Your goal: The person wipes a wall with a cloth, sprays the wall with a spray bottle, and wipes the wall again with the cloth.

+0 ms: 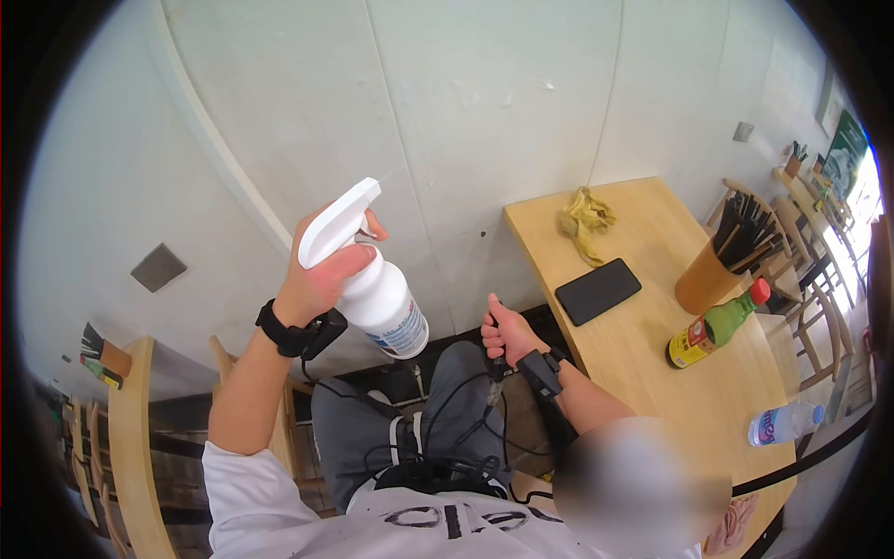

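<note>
My left hand (321,270) is closed round the neck of a white spray bottle (386,307), with fingers at its trigger. The bottle is tilted and its nozzle points at the pale wall (494,121). Lower and to the right, my right hand (510,335) is closed in a fist round a thin dark-handled tool (496,371). Its greyish end hangs down below the fist; what kind of tool it is I cannot make out. Black bands with small devices sit on both wrists.
On the wooden table (643,373) at right are a yellow cloth (587,222), a phone (598,291), a chopstick holder (705,279), a green sauce bottle (717,328) and a water bottle (785,424). Cables hang at my waist. Another table (140,438) stands at left.
</note>
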Demonstrator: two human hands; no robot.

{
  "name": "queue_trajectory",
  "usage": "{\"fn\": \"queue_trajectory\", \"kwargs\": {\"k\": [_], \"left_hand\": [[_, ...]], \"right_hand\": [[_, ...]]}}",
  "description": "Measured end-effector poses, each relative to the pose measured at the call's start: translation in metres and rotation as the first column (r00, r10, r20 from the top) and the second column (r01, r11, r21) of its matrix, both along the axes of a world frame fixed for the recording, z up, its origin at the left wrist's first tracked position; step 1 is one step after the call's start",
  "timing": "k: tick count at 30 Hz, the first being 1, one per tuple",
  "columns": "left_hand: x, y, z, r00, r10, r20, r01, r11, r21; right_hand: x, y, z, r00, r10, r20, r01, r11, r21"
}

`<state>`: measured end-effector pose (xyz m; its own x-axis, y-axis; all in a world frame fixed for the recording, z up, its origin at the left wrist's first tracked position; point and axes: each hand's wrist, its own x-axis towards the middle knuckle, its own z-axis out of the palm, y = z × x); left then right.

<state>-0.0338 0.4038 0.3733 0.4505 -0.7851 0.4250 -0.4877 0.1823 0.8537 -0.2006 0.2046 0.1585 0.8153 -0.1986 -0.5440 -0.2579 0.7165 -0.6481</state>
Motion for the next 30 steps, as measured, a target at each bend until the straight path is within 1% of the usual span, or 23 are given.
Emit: {"fn": "queue_trajectory", "kwargs": {"k": [1, 3, 7, 9, 10, 13, 15, 19, 21, 25, 26, 27, 28, 29, 30], "left_hand": [[0.001, -0.002, 0.001, 1.000, -0.002, 0.000, 0.002, 1.000, -0.003], [0.003, -0.006, 0.002, 0.996, -0.081, 0.035, 0.079, 0.996, 0.034], [-0.007, -0.021, 0.015, 0.997, -0.073, -0.008, 0.073, 0.997, -0.008], [-0.006, -0.027, 0.019, 0.985, -0.172, -0.003, 0.171, 0.978, 0.120], [-0.008, -0.031, 0.020, 0.984, -0.180, -0.001, 0.178, 0.976, 0.121], [-0.016, -0.045, 0.020, 0.984, -0.175, -0.018, 0.176, 0.981, 0.082], [-0.013, -0.055, 0.019, 0.979, -0.206, -0.013, 0.206, 0.979, 0.007], [-0.025, -0.076, 0.025, 0.976, -0.220, 0.007, 0.219, 0.975, 0.037], [-0.035, -0.090, 0.028, 0.960, -0.273, -0.058, 0.272, 0.962, -0.037], [-0.064, -0.113, 0.041, 0.935, -0.338, -0.103, 0.337, 0.941, -0.028], [-0.073, -0.119, 0.043, 0.929, -0.361, -0.085, 0.359, 0.933, -0.039], [-0.083, -0.124, 0.047, 0.922, -0.380, -0.067, 0.378, 0.925, -0.052], [-0.094, -0.130, 0.052, 0.915, -0.402, -0.034, 0.401, 0.915, -0.033], [-0.107, -0.137, 0.051, 0.891, -0.436, -0.122, 0.431, 0.900, -0.072], [-0.119, -0.146, 0.048, 0.867, -0.475, -0.151, 0.463, 0.880, -0.108]], "right_hand": [[0.000, -0.001, 0.000, 1.000, -0.002, 0.000, 0.002, 1.000, -0.003], [0.001, -0.001, -0.002, 1.000, 0.005, -0.002, -0.005, 1.000, -0.003], [0.002, -0.001, -0.008, 1.000, -0.011, -0.007, 0.011, 1.000, -0.006], [0.003, -0.002, -0.009, 1.000, 0.018, -0.004, -0.018, 1.000, -0.005], [0.003, -0.002, -0.009, 1.000, 0.010, -0.002, -0.010, 1.000, -0.003], [0.003, -0.002, -0.012, 1.000, -0.007, -0.001, 0.007, 1.000, 0.001], [0.004, -0.004, -0.012, 0.999, -0.033, 0.002, 0.033, 0.999, -0.004], [0.003, -0.004, -0.009, 1.000, -0.020, 0.005, 0.020, 1.000, -0.019], [0.004, -0.004, -0.012, 1.000, -0.026, 0.013, 0.027, 0.999, -0.033], [0.004, -0.007, -0.020, 0.998, -0.016, 0.064, 0.017, 1.000, -0.006], [0.001, -0.003, -0.021, 0.989, -0.044, 0.142, 0.067, 0.985, -0.161], [-0.002, 0.001, -0.023, 0.974, -0.055, 0.221, 0.124, 0.942, -0.311], [-0.001, -0.018, -0.081, 0.973, 0.094, 0.213, -0.009, 0.929, -0.370], [0.032, -0.034, -0.089, 0.982, 0.175, -0.074, -0.179, 0.982, -0.052], [0.026, -0.020, -0.067, 0.988, 0.147, -0.055, -0.150, 0.988, -0.048]]}}
